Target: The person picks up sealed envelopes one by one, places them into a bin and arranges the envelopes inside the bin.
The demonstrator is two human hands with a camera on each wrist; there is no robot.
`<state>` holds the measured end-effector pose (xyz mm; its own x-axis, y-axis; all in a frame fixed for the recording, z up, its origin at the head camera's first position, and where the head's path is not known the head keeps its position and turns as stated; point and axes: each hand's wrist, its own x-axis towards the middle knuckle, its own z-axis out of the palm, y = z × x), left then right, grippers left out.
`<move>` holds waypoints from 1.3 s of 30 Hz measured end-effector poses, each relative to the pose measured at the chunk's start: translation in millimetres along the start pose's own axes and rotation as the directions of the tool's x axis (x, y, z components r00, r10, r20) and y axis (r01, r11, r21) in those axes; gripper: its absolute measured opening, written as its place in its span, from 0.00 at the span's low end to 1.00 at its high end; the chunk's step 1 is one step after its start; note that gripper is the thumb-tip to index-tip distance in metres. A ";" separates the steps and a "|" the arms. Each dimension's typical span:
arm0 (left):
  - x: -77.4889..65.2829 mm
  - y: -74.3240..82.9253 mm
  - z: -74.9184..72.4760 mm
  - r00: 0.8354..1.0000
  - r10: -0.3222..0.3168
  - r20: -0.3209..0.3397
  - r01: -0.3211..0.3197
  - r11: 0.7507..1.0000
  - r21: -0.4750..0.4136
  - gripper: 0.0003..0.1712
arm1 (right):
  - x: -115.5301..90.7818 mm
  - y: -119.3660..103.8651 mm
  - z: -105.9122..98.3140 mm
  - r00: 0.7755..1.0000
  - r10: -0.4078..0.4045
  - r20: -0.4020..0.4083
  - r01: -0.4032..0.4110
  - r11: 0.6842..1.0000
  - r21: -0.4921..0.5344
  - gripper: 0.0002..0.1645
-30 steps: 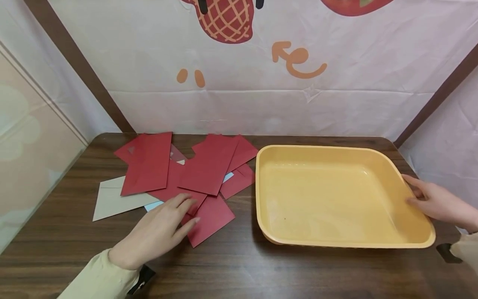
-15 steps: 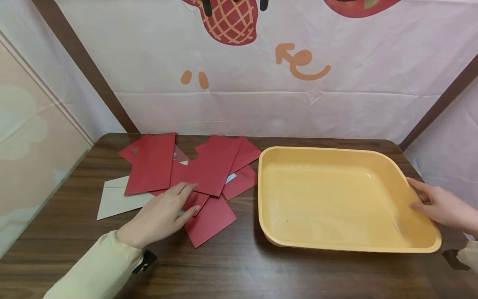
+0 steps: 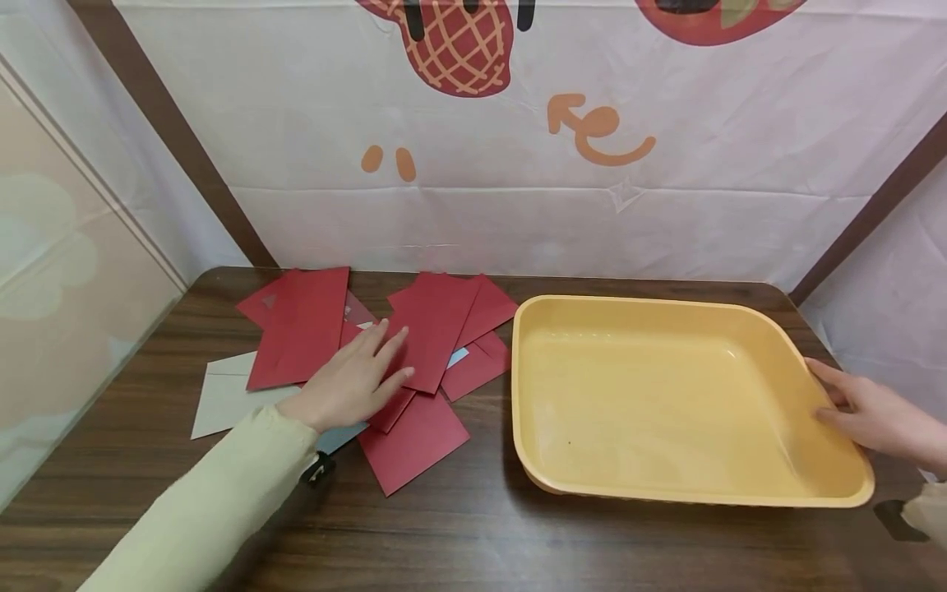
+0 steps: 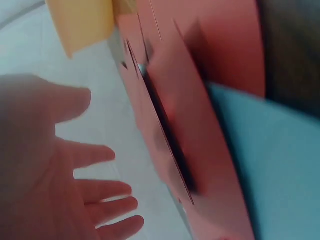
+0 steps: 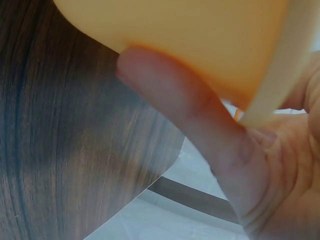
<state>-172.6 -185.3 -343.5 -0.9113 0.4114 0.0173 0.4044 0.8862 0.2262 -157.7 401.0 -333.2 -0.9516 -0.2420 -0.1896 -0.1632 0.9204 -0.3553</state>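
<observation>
My left hand [image 3: 351, 382] hovers palm down over a heap of red envelopes [image 3: 432, 329], fingers extended. Seen from the left wrist, the hand [image 4: 55, 170] is apart from the red envelopes [image 4: 195, 125] and holds nothing. Under its wrist shows a blue envelope [image 3: 340, 437], also large in the left wrist view. A greyish-white envelope [image 3: 233, 395] pokes out at the heap's left. My right hand [image 3: 876, 415] grips the right rim of a yellow plastic tray [image 3: 658, 403]. In the right wrist view the thumb [image 5: 170, 90] presses one side of the tray's wall; most fingers are hidden.
The heap and tray share a dark wooden table [image 3: 444, 551]. A printed cloth [image 3: 481, 214] hangs right behind its back edge. Another red envelope [image 3: 414, 444] lies toward the front, between heap and tray.
My left hand has moved forward over the heap and its fingers have spread, uncovering more of the blue envelope. My right hand keeps its hold on the tray. The view has shifted slightly.
</observation>
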 end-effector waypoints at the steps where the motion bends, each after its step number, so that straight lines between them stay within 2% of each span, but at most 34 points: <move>1: 3.5 -2.1 -0.4 1.000 -0.007 0.022 0.007 1.000 -0.001 0.37 | 0.2 -0.8 0.2 1.000 0.003 -0.003 -0.003 1.000 -0.008 0.40; 5: 15.5 -11.4 -0.7 0.996 -0.010 0.087 0.008 1.000 0.022 0.41 | 0.1 -1.9 0.5 1.000 -0.007 -0.017 0.006 1.000 -0.021 0.39; 11: 27.8 -21.7 1.1 0.991 -0.014 0.130 0.014 1.000 0.006 0.46 | -1.7 0.1 2.0 0.999 -0.024 -0.041 0.024 1.000 -0.008 0.39; 16: 31.8 -27.9 2.9 0.989 -0.003 0.146 0.005 1.000 -0.010 0.46 | -2.5 -0.1 2.9 0.999 -0.008 -0.038 0.009 1.000 0.006 0.39; 21: 29.3 -28.8 7.2 0.982 0.006 0.191 0.001 0.999 -0.039 0.44 | -2.9 -1.0 3.2 0.999 -0.010 -0.038 0.011 1.000 0.007 0.39; 25: 25.4 -24.7 9.8 0.978 -0.015 0.207 0.024 0.999 -0.042 0.43 | -2.5 -1.1 2.4 0.999 -0.022 -0.049 0.022 1.000 -0.006 0.39; 27: 23.1 -20.7 10.2 0.980 -0.023 0.197 0.027 1.000 -0.016 0.43 | -2.2 -0.9 1.5 0.999 -0.018 -0.049 0.017 1.000 -0.013 0.40; 32: 17.7 -4.5 12.9 0.980 -0.067 0.185 0.050 0.994 0.097 0.41 | -1.5 0.1 0.7 0.998 -0.022 -0.053 0.021 1.000 -0.021 0.40; 35: 13.8 6.7 16.1 0.979 -0.104 0.176 0.077 0.985 0.155 0.40 | -0.7 1.1 1.7 0.997 -0.037 -0.061 0.035 0.999 -0.038 0.40; 39: 7.2 19.8 21.5 0.982 -0.123 0.142 0.088 0.969 0.231 0.40 | 0.6 3.1 2.8 0.997 -0.040 -0.061 0.036 0.997 -0.065 0.40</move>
<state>-169.6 -160.2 -359.8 -0.9337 0.3254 -0.1490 0.3297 0.9441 -0.0038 -158.1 402.8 -336.9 -0.9584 -0.2596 -0.1187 -0.2143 0.9289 -0.3019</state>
